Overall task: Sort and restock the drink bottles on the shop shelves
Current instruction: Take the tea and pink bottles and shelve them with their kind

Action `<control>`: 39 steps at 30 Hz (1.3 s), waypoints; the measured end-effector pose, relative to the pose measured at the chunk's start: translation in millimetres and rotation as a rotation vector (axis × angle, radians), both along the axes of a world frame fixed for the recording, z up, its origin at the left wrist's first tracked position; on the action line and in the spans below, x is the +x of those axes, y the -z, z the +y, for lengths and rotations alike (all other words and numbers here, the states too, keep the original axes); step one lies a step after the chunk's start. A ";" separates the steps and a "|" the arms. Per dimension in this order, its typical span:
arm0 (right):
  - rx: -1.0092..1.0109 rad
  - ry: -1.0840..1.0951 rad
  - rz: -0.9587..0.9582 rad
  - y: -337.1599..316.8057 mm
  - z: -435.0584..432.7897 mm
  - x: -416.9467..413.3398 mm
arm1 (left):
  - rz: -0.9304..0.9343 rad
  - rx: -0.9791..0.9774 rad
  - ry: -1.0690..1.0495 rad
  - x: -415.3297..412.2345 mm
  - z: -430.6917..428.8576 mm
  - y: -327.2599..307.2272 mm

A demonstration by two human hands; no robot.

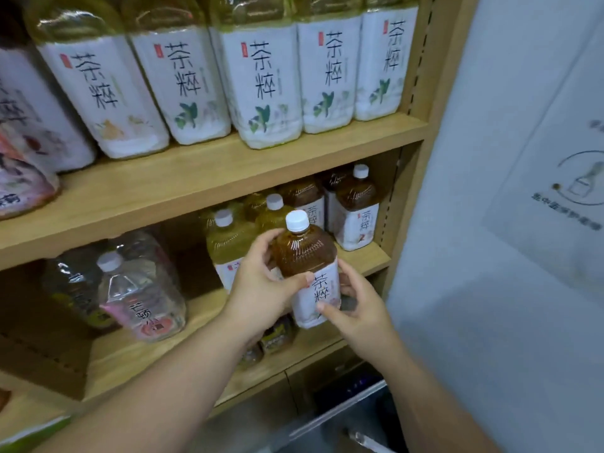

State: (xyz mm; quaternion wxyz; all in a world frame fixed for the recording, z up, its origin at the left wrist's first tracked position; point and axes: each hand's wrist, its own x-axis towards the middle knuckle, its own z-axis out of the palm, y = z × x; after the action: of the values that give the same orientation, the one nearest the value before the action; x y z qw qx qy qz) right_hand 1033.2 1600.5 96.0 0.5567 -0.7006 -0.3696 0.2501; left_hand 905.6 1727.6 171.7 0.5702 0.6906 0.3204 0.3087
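Head view: I am gripping a brown tea bottle [305, 266] with my left hand [261, 289] and right hand [356, 305], holding it upright above the middle shelf's [130, 351] front edge. Next, I judge, it needs setting among matching bottles near the right end.

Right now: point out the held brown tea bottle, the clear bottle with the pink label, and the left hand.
held brown tea bottle [305, 253], head view, on its brown upper body.
clear bottle with pink label [140, 289], head view, on its clear front.
left hand [261, 286], head view, on the back of the hand.
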 end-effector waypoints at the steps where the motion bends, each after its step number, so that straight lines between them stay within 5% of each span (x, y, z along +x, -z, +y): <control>1: -0.008 0.038 -0.009 5.5 -1.0 5.6 | -0.002 0.005 0.012 14.4 -0.2 4.3; 9: -0.082 0.337 -0.117 22.8 21.7 49.9 | 0.057 0.154 0.045 97.2 -4.7 34.6; 21: -0.060 0.337 -0.087 52.3 77.9 72.2 | 0.340 0.545 0.057 84.1 17.3 13.7; 27: -0.056 0.286 -0.086 46.2 94.0 74.1 | 0.402 0.994 -0.298 2.3 41.1 27.2; 29: -0.037 0.283 -0.082 45.4 95.7 73.1 | 0.448 0.914 -0.443 -20.0 49.1 35.0; 34: 0.070 0.275 -0.049 51.2 89.2 62.6 | 0.572 0.368 -0.557 -32.0 64.5 44.3; 39: 0.031 0.245 -0.083 47.5 104.2 63.6 | 0.350 0.158 -0.507 -21.1 79.5 62.2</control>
State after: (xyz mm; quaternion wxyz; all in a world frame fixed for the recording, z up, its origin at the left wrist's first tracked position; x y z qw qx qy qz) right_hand 1096.8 1704.8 48.6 0.5781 -0.7417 -0.3075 0.1453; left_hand 884.5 1807.1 109.5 0.3559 0.6737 0.5503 0.3416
